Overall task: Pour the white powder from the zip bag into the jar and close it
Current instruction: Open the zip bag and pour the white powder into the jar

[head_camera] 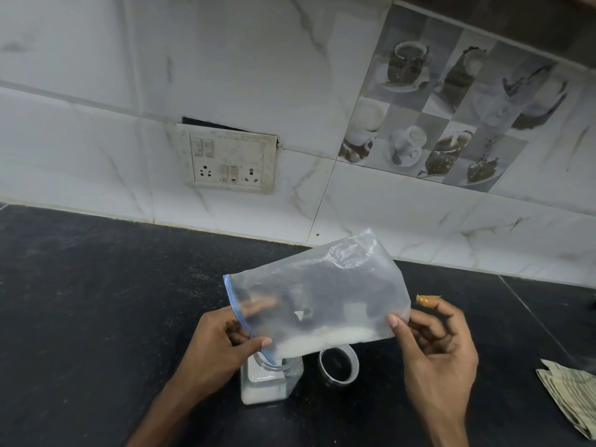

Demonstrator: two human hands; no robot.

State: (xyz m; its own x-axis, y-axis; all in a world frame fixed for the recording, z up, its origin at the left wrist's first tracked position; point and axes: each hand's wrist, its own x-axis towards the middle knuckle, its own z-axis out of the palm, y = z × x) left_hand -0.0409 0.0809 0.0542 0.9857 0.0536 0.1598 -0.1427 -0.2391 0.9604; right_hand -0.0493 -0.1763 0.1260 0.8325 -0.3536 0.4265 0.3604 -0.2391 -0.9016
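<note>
Two hands are on the zip bag (317, 298) here, and we hold it tipped over the jar (269, 380). Our left hand (222, 340) grips the bag at its blue zip edge, thumb on the near face and fingers showing through the clear plastic behind it. Our right hand (435, 359) pinches the bag's lower right corner between thumb and forefinger, the other fingers curled loosely behind; one finger there wears a tan plaster.

The bag lies nearly flat on its side between the two hands, its sealed bottom end raised up and away from us. The white powder (325, 340) has gathered along the bag's low edge in a band running from our right thumb down toward our left thumb. The zip corner under our left hand dips into the jar's open mouth.

The jar stands on the dark counter (80, 301) just below our left hand, clear and square-shouldered, with white powder already settled in its lower part. Just to the right of the jar, below the bag and between our two wrists, sits the clear lid (338, 364), off the jar and resting on the counter. Off beyond our right hand, at the counter's edge, lies a folded striped cloth (571, 395).
</note>
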